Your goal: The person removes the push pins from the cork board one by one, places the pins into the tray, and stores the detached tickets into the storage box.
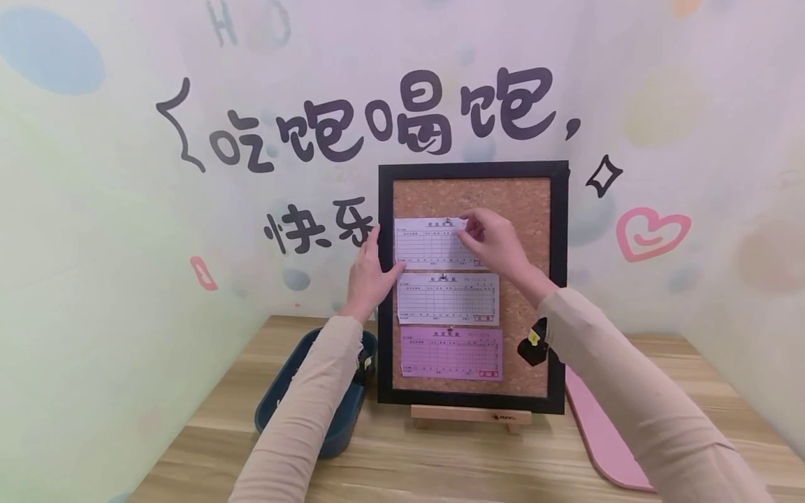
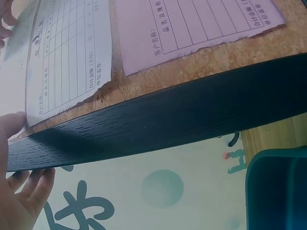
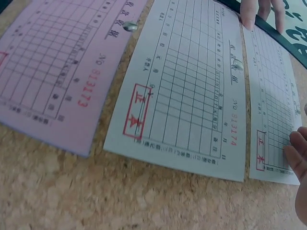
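Note:
A cork board (image 1: 472,195) in a black frame (image 1: 558,209) stands upright. Three receipt slips hang on it in a column: a top white slip (image 1: 424,244), a middle white slip (image 1: 446,300) and a pink slip (image 1: 449,356), each with a small pin near its upper edge. My left hand (image 1: 367,279) grips the frame's left side, thumb in front by the top slip's lower corner, fingers behind, as the left wrist view shows. At the top slip's upper right, my right hand (image 1: 499,241) pinches the paper's edge with curled fingers, covering that corner.
A small wooden easel (image 1: 472,415) supports the board on the wood-grain table (image 1: 220,447). The dark teal bin (image 1: 339,447) sits to the left, partly behind my left sleeve. At the right lies a pink flat board (image 1: 606,447). Behind everything rises a wall with painted lettering (image 1: 424,112).

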The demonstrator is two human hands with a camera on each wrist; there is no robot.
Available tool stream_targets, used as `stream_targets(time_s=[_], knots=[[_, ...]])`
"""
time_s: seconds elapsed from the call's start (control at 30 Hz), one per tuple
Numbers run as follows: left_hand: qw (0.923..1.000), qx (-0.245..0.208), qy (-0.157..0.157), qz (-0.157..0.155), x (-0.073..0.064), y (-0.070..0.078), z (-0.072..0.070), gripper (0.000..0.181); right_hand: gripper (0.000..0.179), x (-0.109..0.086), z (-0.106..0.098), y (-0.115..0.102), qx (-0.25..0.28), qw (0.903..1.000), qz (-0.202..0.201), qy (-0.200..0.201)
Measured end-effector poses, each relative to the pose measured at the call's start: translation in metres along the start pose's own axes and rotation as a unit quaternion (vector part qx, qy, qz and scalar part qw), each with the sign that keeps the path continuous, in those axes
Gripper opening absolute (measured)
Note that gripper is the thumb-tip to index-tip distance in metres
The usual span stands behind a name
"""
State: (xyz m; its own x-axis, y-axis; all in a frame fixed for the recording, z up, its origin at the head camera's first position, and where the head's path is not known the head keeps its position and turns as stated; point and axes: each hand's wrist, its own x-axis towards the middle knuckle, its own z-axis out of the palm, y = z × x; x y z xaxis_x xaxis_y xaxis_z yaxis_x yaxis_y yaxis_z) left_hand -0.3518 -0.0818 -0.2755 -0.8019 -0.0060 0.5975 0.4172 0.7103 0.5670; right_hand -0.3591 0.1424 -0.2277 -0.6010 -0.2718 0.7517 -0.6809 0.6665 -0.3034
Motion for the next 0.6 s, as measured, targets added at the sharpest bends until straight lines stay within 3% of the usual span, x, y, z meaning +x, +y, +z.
stream_targets(time_s=[0.6], knots=[[1.0, -0.002, -0.007, 0.004, -0.002, 0.002, -0.002, 0.079, 0.016, 0.017, 0.016, -0.007, -0.016, 0.999, 0.034, 0.024]])
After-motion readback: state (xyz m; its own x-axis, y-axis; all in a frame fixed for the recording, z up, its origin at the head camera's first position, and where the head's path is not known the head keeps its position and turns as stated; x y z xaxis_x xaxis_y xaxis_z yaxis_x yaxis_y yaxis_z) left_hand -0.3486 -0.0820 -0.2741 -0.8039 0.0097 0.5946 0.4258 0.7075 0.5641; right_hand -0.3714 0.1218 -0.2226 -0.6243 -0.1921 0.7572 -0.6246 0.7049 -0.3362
